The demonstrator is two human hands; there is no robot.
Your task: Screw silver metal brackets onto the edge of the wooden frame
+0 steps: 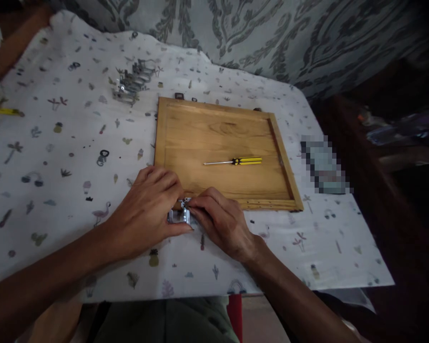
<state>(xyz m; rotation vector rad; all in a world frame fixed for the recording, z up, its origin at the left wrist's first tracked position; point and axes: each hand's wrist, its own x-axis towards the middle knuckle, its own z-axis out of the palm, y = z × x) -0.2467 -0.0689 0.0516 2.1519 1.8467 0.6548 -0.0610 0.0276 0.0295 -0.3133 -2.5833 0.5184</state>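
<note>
A wooden framed panel lies flat on the table. At its near left edge sits a metal cabinet hinge, partly covered by fingers. My left hand grips the hinge against the frame, thumb below and fingers above. My right hand pinches at the hinge's right side; whatever is between its fingertips is too small and hidden to make out. On the panel, above the right hand, rests a screwdriver with a yellow and black handle, its tip pointing left.
Several more metal hinges lie in a row behind the panel, to the left. A blurred-out flat object is at the right edge of the table. Something yellow lies far left. The patterned tablecloth reaches to a wallpapered wall.
</note>
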